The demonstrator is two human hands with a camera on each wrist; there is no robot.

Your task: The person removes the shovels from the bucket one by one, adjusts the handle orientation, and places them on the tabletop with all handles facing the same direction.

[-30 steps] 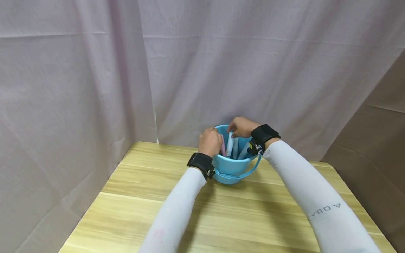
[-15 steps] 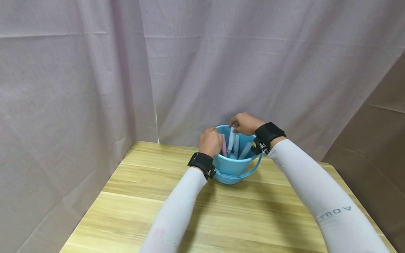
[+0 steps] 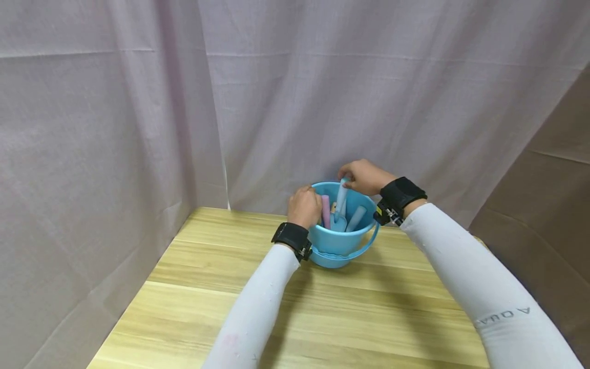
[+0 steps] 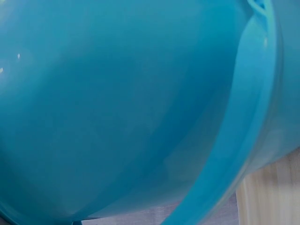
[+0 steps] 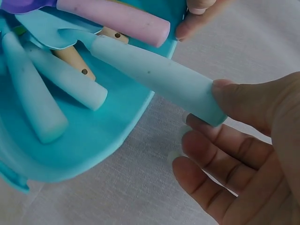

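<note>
Here the left hand (image 3: 304, 206) grips the near-left rim of the round blue plastic bucket (image 3: 340, 241), which stands toward the far edge of the wooden tabletop (image 3: 322, 312). Steadying it that way should help the right hand (image 3: 365, 177), pinching the tip of a pale blue foam-handled tool (image 5: 157, 77), draw it straight up. Inside, a pink-handled tool (image 5: 115, 18) and two more pale blue ones lean.

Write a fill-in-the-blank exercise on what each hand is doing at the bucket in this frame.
1. The right hand pinches a light blue tool handle by its ____ end.
2. The left hand grips the ____ of the blue bucket.
3. The bucket stands on a ____ table.
4. Beside the held handle stands a ____ handle.

Missing words: top; rim; wooden; pink
</note>
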